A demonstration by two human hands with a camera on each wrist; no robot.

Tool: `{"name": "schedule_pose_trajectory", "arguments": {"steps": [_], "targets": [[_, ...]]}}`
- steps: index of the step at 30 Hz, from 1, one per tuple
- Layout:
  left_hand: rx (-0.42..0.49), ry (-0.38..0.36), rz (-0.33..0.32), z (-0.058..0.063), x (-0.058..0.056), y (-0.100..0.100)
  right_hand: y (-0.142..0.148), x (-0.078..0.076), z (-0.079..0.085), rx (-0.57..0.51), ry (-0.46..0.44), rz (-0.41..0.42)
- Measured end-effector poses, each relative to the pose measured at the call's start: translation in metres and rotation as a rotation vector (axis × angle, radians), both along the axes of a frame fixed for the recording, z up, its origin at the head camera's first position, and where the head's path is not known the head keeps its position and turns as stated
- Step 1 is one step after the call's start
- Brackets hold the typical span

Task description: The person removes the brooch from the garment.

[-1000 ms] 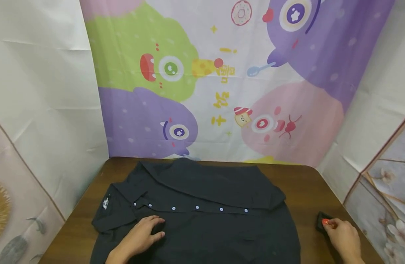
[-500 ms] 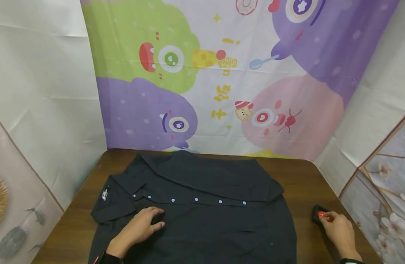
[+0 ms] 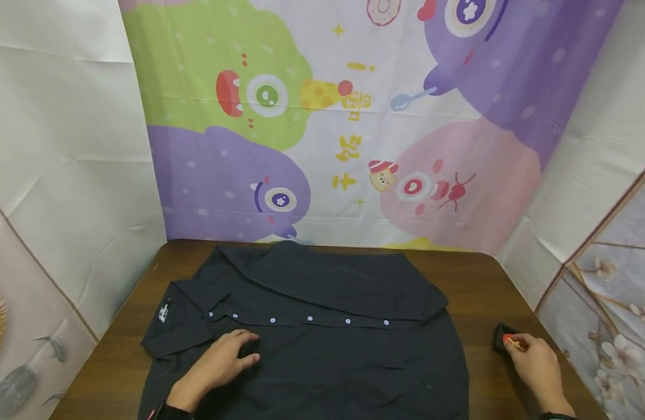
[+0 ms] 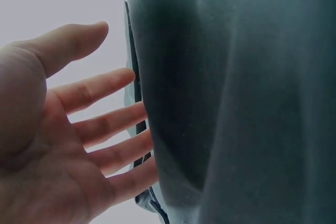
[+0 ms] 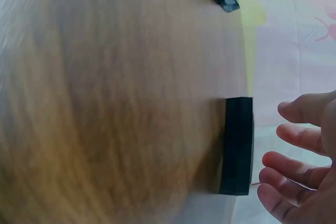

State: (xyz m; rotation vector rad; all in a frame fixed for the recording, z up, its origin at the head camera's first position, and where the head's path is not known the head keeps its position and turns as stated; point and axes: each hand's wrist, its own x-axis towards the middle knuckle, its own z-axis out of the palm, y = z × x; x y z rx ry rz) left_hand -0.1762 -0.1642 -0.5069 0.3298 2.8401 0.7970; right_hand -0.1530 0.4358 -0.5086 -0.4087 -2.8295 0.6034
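Observation:
A black shirt (image 3: 322, 350) with a row of white buttons is spread flat on the table, its left sleeve folded in. My left hand (image 3: 222, 359) lies on the shirt front below the buttons, fingers relaxed and thumb apart; in the left wrist view, its fingertips reach the dark cloth (image 4: 226, 103). At the right of the table sits a small black box (image 5: 237, 145) with a red round thing (image 3: 507, 338) at its top. My right hand (image 3: 537, 364) is over the box's near side, fingertips at the red thing. Its fingers bend loosely, with gaps between the tips in the right wrist view.
The brown wooden table (image 3: 474, 280) has rounded far corners. A cartoon-printed cloth (image 3: 348, 216) hangs right behind its far edge. White sheets (image 3: 70, 116) stand at both sides, above floral panels (image 3: 611, 315).
The head view has tipped a little, so everything sits slightly higher in it. Both hands, the shirt and the box keep nearly the same places.

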Motion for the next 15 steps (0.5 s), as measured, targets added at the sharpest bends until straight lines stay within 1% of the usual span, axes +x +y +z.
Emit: {"name": "schedule_pose_trajectory", "arguments": {"steps": [7, 10, 13, 15], "targets": [[0.020, -0.027, -0.012, -0.001, 0.002, -0.002, -0.007, 0.002, 0.004, -0.022, 0.019, -0.001], [0.023, -0.024, -0.010, 0.001, 0.001, -0.004, -0.011, -0.001, 0.006, -0.032, 0.019, -0.009], [0.017, 0.019, 0.006, 0.004, -0.001, -0.004, -0.020, -0.007, 0.012, -0.055, 0.030, -0.019], [0.015, 0.084, 0.025, 0.007, -0.003, -0.003, -0.027, -0.013, 0.018, -0.078, 0.048, -0.033]]}}
